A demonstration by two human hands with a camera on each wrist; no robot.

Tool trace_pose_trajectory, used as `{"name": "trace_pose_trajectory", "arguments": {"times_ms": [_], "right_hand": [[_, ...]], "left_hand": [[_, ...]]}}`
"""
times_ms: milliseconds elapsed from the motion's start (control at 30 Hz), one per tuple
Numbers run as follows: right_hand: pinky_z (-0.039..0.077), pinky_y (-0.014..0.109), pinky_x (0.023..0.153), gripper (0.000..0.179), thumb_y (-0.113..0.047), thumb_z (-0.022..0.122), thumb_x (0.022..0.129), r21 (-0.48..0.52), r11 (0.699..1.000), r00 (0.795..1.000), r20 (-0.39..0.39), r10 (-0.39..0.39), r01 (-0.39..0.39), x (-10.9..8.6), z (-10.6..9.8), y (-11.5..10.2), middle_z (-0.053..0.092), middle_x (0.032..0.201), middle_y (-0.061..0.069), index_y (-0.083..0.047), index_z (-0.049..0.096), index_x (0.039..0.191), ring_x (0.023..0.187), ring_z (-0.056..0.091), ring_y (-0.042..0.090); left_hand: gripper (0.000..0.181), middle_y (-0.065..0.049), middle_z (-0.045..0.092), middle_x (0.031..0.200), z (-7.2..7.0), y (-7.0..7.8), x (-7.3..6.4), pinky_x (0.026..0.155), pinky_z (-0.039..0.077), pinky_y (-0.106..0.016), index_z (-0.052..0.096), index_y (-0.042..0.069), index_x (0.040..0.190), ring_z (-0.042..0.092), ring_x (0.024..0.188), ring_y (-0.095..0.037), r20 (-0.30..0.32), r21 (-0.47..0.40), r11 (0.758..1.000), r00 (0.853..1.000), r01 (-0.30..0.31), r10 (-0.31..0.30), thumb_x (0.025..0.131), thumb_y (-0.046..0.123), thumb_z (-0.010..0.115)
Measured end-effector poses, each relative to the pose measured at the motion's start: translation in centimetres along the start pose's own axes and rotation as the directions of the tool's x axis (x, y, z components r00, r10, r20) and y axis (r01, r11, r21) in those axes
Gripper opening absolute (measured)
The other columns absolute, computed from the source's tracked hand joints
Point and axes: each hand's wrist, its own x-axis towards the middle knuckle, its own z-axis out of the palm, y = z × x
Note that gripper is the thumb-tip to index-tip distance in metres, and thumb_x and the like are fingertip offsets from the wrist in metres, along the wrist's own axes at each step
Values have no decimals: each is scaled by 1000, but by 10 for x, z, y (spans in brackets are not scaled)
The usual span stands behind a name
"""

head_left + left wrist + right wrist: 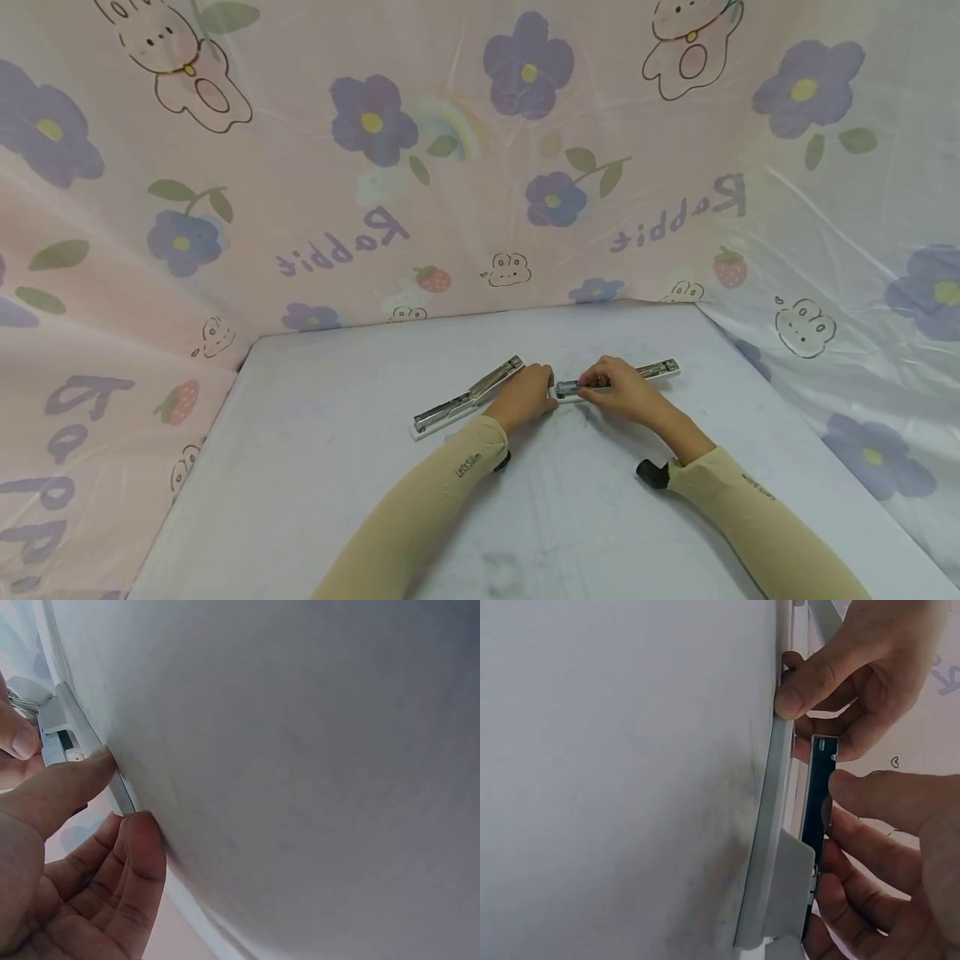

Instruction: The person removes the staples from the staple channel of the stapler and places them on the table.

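A long, narrow white device with a metal strip along it [663,367] lies at the far middle right of the table. My left hand [528,392] grips its left end, thumb and fingers pinching the white base [771,817]. A raised white side wall [790,862] shows on the base in the right wrist view. Just to the right, my right hand [626,392] pinches the dark, silver-edged metal strip [823,780] between thumb and fingertips. Part of the device is hidden by my fingers. Left of my left hand is a second, similar white device [441,414], lying slantwise with metal parts on top.
The white tabletop [315,483] ends at a back edge against a hanging cloth [465,183] with flowers and rabbits. More cloth hangs at both sides. Black straps or mounts [652,473] sit at both wrists, below beige sleeves [420,508].
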Motion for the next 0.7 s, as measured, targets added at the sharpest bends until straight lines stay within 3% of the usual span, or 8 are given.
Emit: {"name": "trace_pose_trajectory", "arguments": {"times_ms": [367, 700], "right_hand": [[53, 38, 83, 9, -10, 82, 96, 20, 998, 998, -6, 63, -63, -1, 1, 0, 70, 102, 5, -7, 81, 104, 92, 62, 18], [51, 28, 73, 6, -7, 81, 96, 85, 993, 994, -63, 84, -78, 3, 3, -2, 70, 97, 4, -8, 76, 97, 85, 63, 17]], "left_hand": [[28, -3, 66, 97, -2, 2, -2, 75, 50, -25, 70, 5, 112, 56, 81, -11, 13, -24, 1000, 1000, 15, -15, 96, 22, 85], [29, -4, 67, 98, -2, 2, -3, 76, 51, -25, 71, 4, 113, 57, 82, -11, 3, -15, 1000, 1000, 11, -11, 95, 21, 85]]}}
